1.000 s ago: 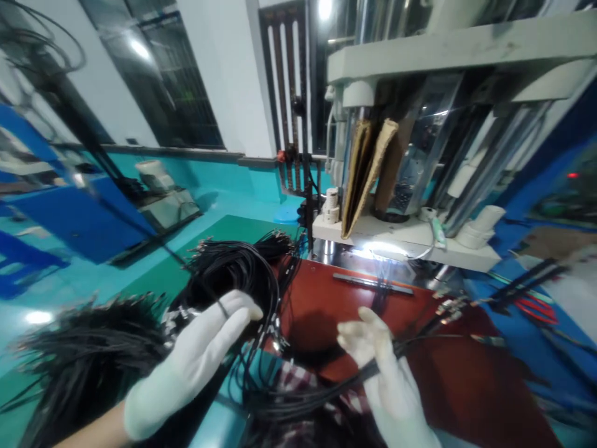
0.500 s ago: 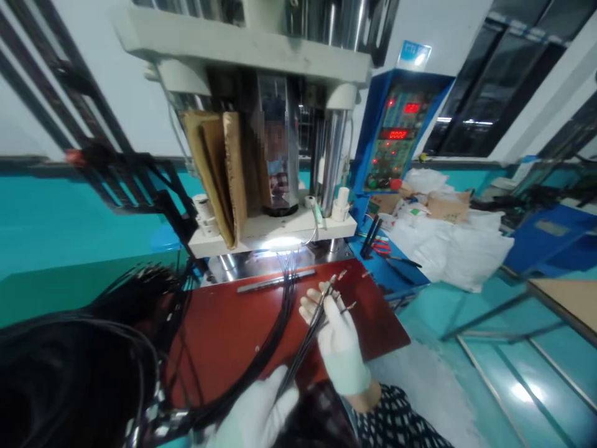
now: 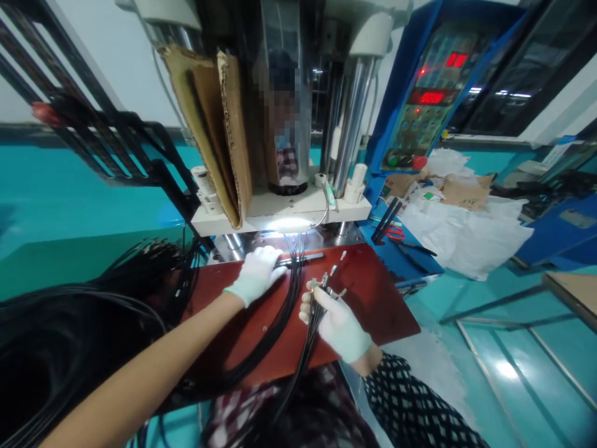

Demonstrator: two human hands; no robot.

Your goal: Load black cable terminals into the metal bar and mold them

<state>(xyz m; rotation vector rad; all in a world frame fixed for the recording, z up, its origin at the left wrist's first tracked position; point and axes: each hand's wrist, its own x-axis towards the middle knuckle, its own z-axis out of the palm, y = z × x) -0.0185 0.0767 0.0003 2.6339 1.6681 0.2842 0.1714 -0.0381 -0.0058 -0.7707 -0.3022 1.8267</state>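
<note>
Both my hands wear white gloves. My right hand [image 3: 336, 322] is closed round a bunch of thin black cables [image 3: 311, 336] whose metal ends stick up above my fingers. My left hand [image 3: 255, 274] reaches forward to the back edge of the red-brown work plate [image 3: 377, 305], its fingers curled at a dark metal bar [image 3: 305, 257] where several black cables [image 3: 293, 274] run into the lit opening of the press machine [image 3: 280, 218]. Whether the left fingers grip the cables or the bar is unclear.
A big heap of black cables [image 3: 69, 330] lies at the left. Cardboard sheets [image 3: 214, 130] lean in the machine. A blue control panel [image 3: 420, 106] with red digits stands at the right, above white bags [image 3: 466, 230] and red-handled pliers [image 3: 394, 231].
My left hand has moved from the near edge forward to the bar under the machine. My right hand keeps the cable bunch, slightly lower. The view has come closer to the machine.
</note>
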